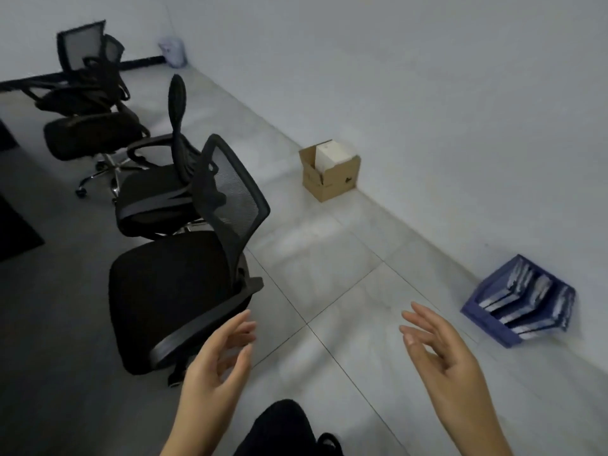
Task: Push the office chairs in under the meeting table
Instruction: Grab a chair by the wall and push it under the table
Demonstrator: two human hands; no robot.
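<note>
Both hands are hovering empty, fingers spread: the left hand [215,366] just beside the nearest office chair [184,284], the right hand [441,353] over bare floor tiles [329,258]. Three more chairs are standing beyond.

No legible text anywhere.

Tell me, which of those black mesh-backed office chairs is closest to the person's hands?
The nearest black mesh-backed office chair, lowest in view, its armrest just beside the open left hand. The other chairs stand farther back.
</note>
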